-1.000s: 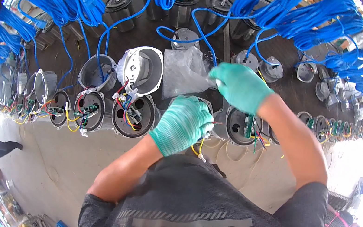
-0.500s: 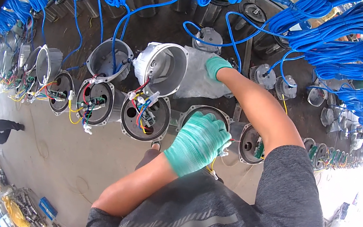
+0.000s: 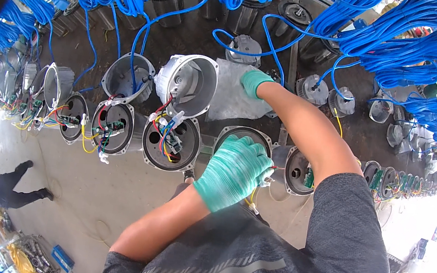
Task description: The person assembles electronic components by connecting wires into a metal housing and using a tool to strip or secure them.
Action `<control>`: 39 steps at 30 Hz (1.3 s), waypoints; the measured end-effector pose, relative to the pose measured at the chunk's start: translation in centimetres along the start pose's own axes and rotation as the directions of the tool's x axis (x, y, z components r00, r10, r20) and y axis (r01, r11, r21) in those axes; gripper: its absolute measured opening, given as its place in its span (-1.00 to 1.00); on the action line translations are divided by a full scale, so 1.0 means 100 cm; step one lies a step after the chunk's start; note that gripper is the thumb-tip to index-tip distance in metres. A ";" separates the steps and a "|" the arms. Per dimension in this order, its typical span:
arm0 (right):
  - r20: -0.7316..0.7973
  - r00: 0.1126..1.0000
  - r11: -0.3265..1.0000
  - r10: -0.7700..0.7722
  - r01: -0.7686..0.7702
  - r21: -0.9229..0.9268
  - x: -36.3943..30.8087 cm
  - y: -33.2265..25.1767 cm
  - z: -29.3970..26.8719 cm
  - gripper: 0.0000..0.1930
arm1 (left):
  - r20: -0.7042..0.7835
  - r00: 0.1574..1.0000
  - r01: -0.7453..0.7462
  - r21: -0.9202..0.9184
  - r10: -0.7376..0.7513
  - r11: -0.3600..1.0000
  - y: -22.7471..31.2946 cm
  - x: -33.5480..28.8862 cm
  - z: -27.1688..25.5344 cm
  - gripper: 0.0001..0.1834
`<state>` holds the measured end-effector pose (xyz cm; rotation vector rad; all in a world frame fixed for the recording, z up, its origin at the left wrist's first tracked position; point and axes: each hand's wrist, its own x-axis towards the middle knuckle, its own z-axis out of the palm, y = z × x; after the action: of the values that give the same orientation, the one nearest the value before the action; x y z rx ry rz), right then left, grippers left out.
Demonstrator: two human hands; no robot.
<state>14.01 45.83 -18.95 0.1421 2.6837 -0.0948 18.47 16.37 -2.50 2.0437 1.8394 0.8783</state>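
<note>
My left hand [image 3: 232, 173], in a green knit glove, is closed over the near edge of an open round motor housing [image 3: 246, 131]. A red wire end [image 3: 274, 167] and white connectors [image 3: 265, 177] stick out beside its fingers; their grip is partly hidden. Farther off, my right hand [image 3: 255, 84], gloved alike, has its fingers bent down on a translucent plastic bag [image 3: 233, 96], seemingly gripping it. Left of the bag, a silver metal end cover [image 3: 169, 81] stands tipped with its open side facing me. Colored wires run from it into another black-faced housing [image 3: 185, 151].
More wired housings [image 3: 119, 141] line the table's near edge on both sides. Blue cable coils [image 3: 422, 59] hang at left and right above the dark table [image 3: 187, 44]. Dark cylinders [image 3: 170, 5] stand at the back. A person [image 3: 10, 184] is on the floor at lower left.
The view has shifted slightly, so the table's things sit a little more to the left. Both my hands keep nearly the same places. The person at lower left shows more fully, legs apart.
</note>
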 end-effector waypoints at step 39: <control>-0.165 0.792 0.216 0.588 0.043 0.976 -0.322 -0.139 -0.107 -0.80 | -0.233 0.970 0.018 -0.240 -0.076 0.970 -0.004 0.002 -0.001 -0.89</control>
<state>36.56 30.28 5.45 1.2283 2.5230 -1.8739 18.09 16.67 -2.64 1.8063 1.7886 1.3138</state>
